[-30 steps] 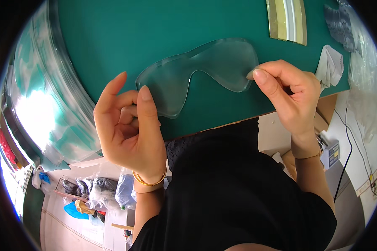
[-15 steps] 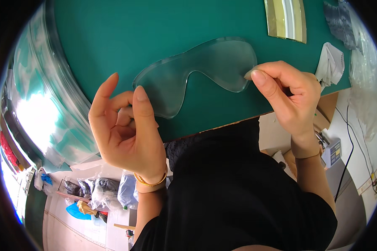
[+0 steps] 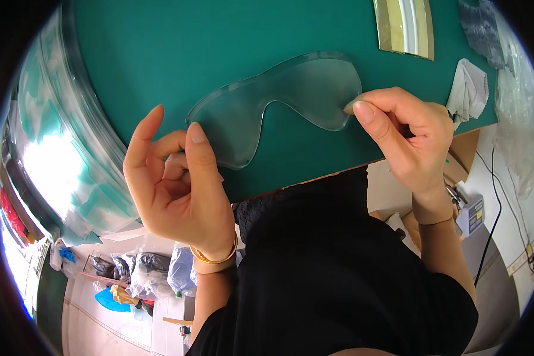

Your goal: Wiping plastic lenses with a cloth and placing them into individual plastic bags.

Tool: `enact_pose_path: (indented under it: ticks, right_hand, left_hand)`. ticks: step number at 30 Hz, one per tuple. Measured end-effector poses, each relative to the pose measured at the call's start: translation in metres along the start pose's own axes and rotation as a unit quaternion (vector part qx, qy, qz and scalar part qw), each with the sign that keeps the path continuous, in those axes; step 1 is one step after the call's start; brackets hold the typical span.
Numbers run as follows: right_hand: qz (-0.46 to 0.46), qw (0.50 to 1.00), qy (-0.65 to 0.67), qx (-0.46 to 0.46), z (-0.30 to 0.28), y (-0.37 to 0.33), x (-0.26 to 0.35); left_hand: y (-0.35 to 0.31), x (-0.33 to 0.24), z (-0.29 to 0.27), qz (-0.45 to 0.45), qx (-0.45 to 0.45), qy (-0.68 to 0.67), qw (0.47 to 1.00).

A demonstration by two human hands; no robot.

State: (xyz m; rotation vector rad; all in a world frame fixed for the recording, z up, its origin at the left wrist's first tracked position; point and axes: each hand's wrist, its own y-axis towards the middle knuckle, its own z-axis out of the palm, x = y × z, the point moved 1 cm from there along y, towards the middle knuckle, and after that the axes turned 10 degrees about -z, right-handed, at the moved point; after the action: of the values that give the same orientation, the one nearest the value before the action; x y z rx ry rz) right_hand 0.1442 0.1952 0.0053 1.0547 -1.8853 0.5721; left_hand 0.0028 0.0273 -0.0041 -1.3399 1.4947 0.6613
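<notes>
A clear, faintly grey goggle lens [image 3: 302,80] with a nose cut-out hangs between my two hands over the green tabletop [image 3: 160,53]. My left hand [image 3: 181,178] grips its left end between the thumb and a curled finger, with the index finger raised free. At the other end, my right hand [image 3: 406,127] pinches the lens edge between thumb and index finger. The lens is tilted, its right side higher in view than its left.
A large stack of curved clear plastic sheets [image 3: 71,148] lies at the left. Toward the far right are a yellowish curved shiny sheet [image 3: 404,26], a pale cloth [image 3: 469,92] and clear plastic wrap [image 3: 519,124]. Bagged items [image 3: 151,273] stand below the table at the left.
The lens and my left hand have shifted very slightly to the left. Both hands keep the same hold on the lens.
</notes>
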Motion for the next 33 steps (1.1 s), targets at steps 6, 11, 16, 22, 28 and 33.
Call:
enact_pose_path:
  ticks: [6, 11, 16, 22, 28, 33]
  right_hand:
    - [-0.002, 1.0, -0.001, 0.0, 0.001, 0.0, 0.0]
    - [0.0, 1.0, -0.001, 0.0, 0.002, 0.001, 0.001]
    - [0.0, 1.0, -0.003, 0.003, 0.001, 0.001, 0.001]
    - [0.023, 1.0, -0.006, 0.01, 0.0, 0.001, 0.002]
    - [0.055, 0.994, -0.084, 0.038, -0.015, 0.007, 0.008]
    - [0.008, 0.923, -0.35, -0.16, -0.032, 0.043, 0.005]
  left_hand:
    - [0.001, 0.001, 0.0, 0.008, 0.0, -0.001, 1.0]
    - [0.001, 0.001, -0.001, 0.007, 0.0, 0.002, 1.0]
    - [0.001, 0.003, 0.0, 0.015, -0.001, 0.008, 1.0]
    - [0.0, 0.002, 0.001, 0.013, -0.001, 0.025, 1.0]
    - [0.001, 0.006, 0.0, 0.012, -0.003, 0.026, 1.0]
    - [0.001, 0.004, 0.0, 0.021, 0.008, 0.013, 1.0]
